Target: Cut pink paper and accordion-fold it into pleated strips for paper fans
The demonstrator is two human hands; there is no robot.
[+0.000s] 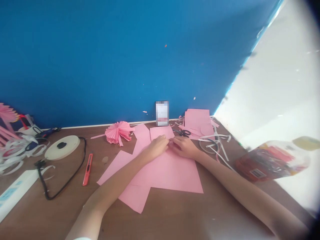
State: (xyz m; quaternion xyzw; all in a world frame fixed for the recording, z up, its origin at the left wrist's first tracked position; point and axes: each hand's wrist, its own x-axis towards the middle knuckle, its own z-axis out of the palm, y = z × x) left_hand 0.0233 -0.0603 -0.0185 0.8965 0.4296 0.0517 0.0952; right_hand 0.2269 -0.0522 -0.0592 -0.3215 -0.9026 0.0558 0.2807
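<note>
Left hand [157, 147]: fingers drawn together, tips down on the pink paper sheet [172, 171]; whether they pinch it cannot be told.
Right hand [184, 147]: fingers curled together, tips meeting the left fingertips.
Sheet: under both palms, far edge at the fingertips.
Scissors [183, 133]: just beyond the right fingers.
Pleated paper fan [118, 132]: left of the left fingers, apart.

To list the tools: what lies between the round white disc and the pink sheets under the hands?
In the head view: a black cable and an orange cutter knife, on the brown table.
</note>
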